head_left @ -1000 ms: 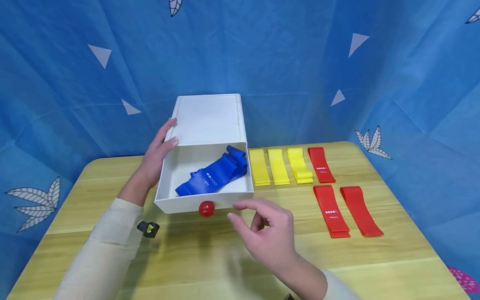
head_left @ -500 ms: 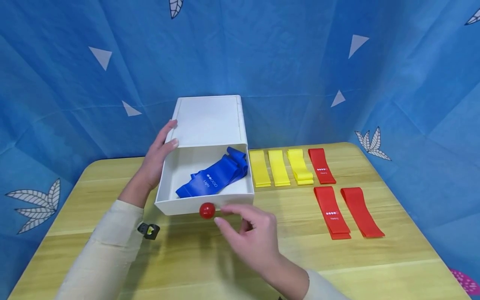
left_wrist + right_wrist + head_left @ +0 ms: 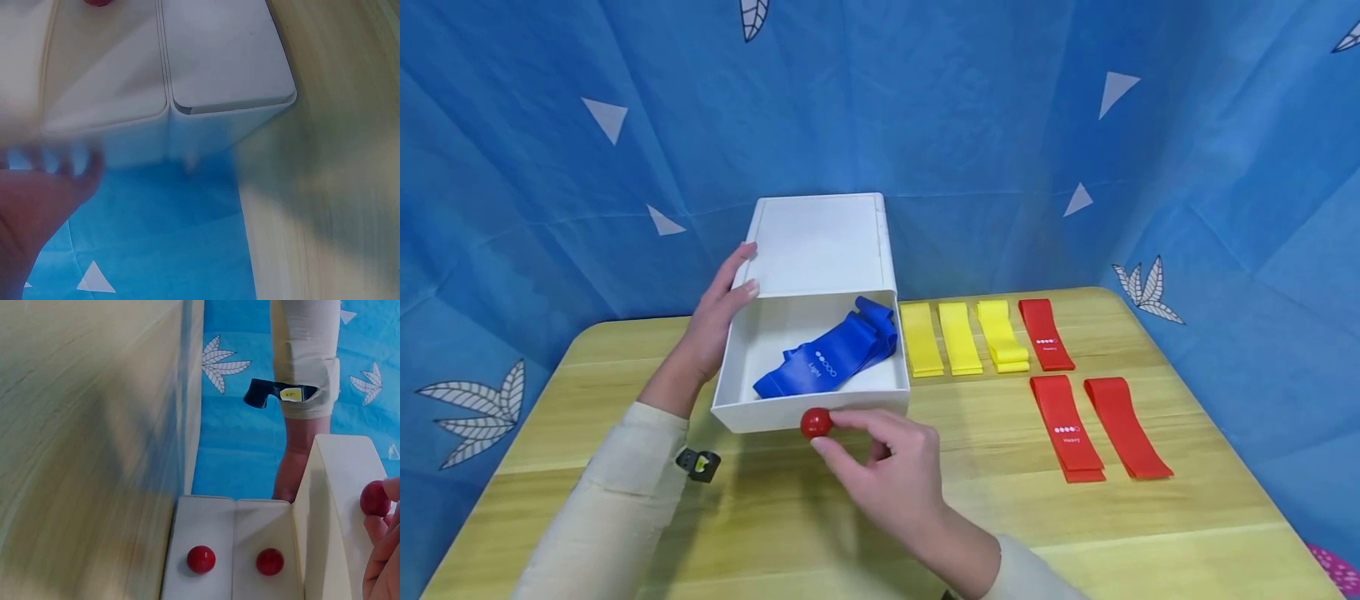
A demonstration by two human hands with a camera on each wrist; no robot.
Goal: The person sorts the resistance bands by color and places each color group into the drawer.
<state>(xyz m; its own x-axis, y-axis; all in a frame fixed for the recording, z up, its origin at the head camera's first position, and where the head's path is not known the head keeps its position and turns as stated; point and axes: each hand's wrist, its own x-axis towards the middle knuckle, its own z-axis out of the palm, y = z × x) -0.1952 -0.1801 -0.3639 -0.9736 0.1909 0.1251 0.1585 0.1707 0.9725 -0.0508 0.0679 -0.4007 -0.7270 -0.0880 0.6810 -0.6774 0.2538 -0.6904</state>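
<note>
A person's right hand (image 3: pixel 901 471) pinches the red knob (image 3: pixel 816 423) of an open drawer (image 3: pixel 748 414) on a small white chest (image 3: pixel 820 242), the thumb and index finger together at the knob's right side. The knob lies at ten o'clock from the palm, at the middle of the drawer's front, and the right hand is plainly the nearer of the two. The drawer's length runs from twelve to six o'clock, its front turned toward the person, so the pinch sits at its six o'clock end.

At ten o'clock from the knob, the left hand (image 3: pixel 709 323) rests against the chest's left side, thumb and fingers apart at the top edge; the other fingers are mostly hidden. Inside the drawer, blue bands (image 3: pixel 820 358), one marked "Light", lie in a loose heap slanting from eight o'clock to two, at eleven o'clock from the right hand.

Outside, at three o'clock from the drawer, three yellow bands (image 3: pixel 961 337) lie side by side on the wooden table (image 3: pixel 1037 533); beyond them are three red bands (image 3: pixel 1069 429). The right wrist view shows two lower drawers closed, each with its own red knob.
</note>
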